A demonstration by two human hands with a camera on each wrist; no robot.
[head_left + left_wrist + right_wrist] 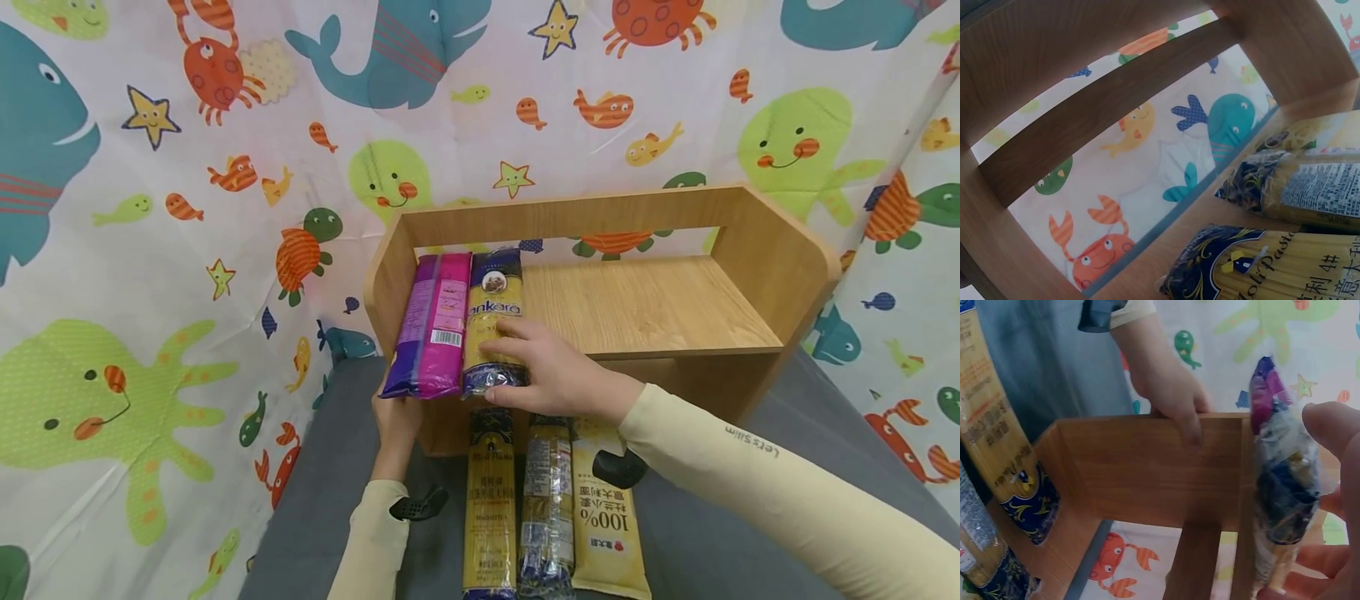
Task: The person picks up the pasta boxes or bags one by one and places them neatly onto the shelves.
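A small two-tier wooden shelf point(645, 300) stands on a grey surface. On its upper board lie a pink-and-purple packet point(442, 321) at the left and a yellow-and-blue pasta packet point(493, 287) marked "ankara" beside it. My right hand point(555, 367) rests its fairly straight fingers on the ankara packet, thumb near its front end. In the right wrist view, that packet's crinkled end point(1288, 487) lies by the thumb. My left hand point(397, 425) grips the shelf's left side panel, thumb over the edge point(1169, 394); its other fingers are mostly hidden.
On the lower level and jutting forward lie a Moli Pasta packet point(491, 500), a clear spaghetti packet point(547, 508) and a cream pasta packet point(609, 525). Behind the shelf hangs a cloth point(285, 167) printed with sea animals. The shelf's right side panel point(787, 258) rises at the far end.
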